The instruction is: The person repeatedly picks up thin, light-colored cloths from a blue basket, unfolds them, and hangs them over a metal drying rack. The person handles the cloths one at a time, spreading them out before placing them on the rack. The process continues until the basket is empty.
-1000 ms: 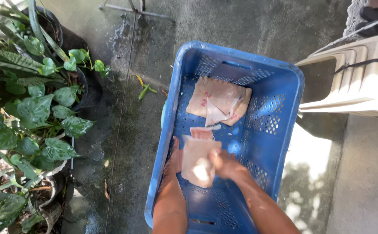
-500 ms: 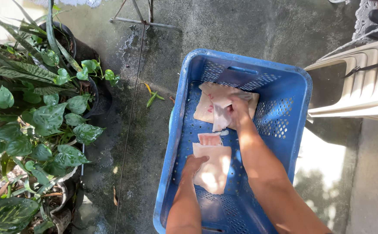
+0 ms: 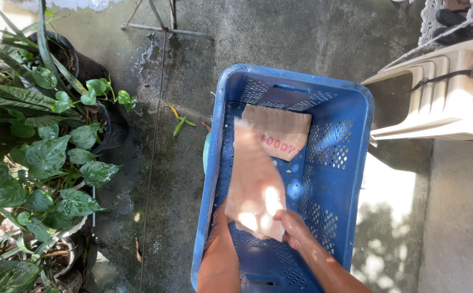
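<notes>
A blue perforated plastic crate (image 3: 356, 141) stands on wet concrete. One tan, soggy sheet with red print (image 3: 282, 130) lies flat at the crate's far end. A second tan sheet (image 3: 253, 184) is lifted over the crate's middle and blurred by motion. My right hand (image 3: 295, 229) pinches its near lower corner. My left hand (image 3: 220, 220) is under the sheet's near left edge and mostly hidden by it; only the wrist and forearm show.
Potted leafy plants (image 3: 41, 163) crowd the left side. A cream plastic chair (image 3: 442, 97) stands to the right of the crate. Thin metal stand legs (image 3: 163, 24) rest on the wet floor at the top.
My right hand came back from the far pile to the near end. The small pieces are now gathered into the lifted sheet, and one flat sheet is left at the far end.
</notes>
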